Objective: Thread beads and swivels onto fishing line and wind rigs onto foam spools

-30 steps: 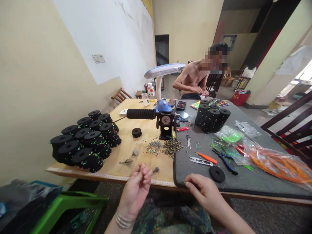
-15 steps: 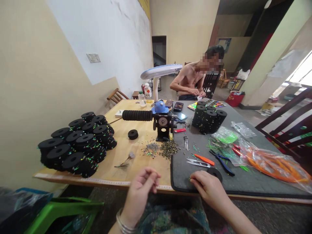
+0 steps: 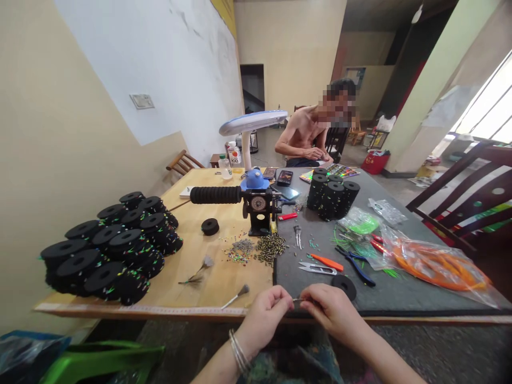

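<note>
Above the table's front edge, my left hand (image 3: 269, 309) and my right hand (image 3: 328, 305) are close together, fingertips pinched. A short, thin strand (image 3: 296, 300) stretches between them; its exact kind is too small to make out. Behind my right hand a black foam spool (image 3: 344, 287) lies on the grey mat. Thread snips (image 3: 318, 268) and an orange-handled tool (image 3: 328, 261) are just beyond the hands. Left of my left hand lies a thin white stick with a grey tufted end (image 3: 242, 290). Piles of small metal pieces (image 3: 270, 248) and coloured beads (image 3: 239, 257) sit farther back.
Black foam spools (image 3: 108, 234) crowd the table's left side; more spools (image 3: 334, 194) stand at the back right. A winding device (image 3: 259, 210) and a lamp (image 3: 253, 125) occupy the middle. Pliers (image 3: 360, 266) and bagged orange line (image 3: 436, 266) lie right. Another person (image 3: 308, 133) sits opposite.
My left hand has moved right to meet my right hand, and the strand now spans them. The tufted stick has come into sight where my left hand was. The view has shifted slightly.
</note>
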{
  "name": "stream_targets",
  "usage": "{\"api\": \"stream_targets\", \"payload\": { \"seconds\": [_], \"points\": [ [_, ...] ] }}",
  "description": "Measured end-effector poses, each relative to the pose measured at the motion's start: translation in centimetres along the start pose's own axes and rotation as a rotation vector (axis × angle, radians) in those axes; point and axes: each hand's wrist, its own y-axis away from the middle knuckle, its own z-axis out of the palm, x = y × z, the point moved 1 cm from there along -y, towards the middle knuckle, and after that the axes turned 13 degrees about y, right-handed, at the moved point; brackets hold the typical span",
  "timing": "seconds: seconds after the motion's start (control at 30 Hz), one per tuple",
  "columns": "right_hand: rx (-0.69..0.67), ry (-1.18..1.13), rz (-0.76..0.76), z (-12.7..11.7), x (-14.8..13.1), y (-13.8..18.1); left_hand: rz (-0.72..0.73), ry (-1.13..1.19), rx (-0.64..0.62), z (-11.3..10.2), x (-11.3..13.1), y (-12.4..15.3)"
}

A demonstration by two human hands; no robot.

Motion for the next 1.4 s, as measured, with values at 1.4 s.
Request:
{"api": "stream_targets", "payload": {
  "seconds": [1.4],
  "points": [
    [0.181,0.184,-0.223,-1.0,-1.6,-0.3,0.018,-0.022,0.079,-0.2,-1.0,1.0]
  ]
}}
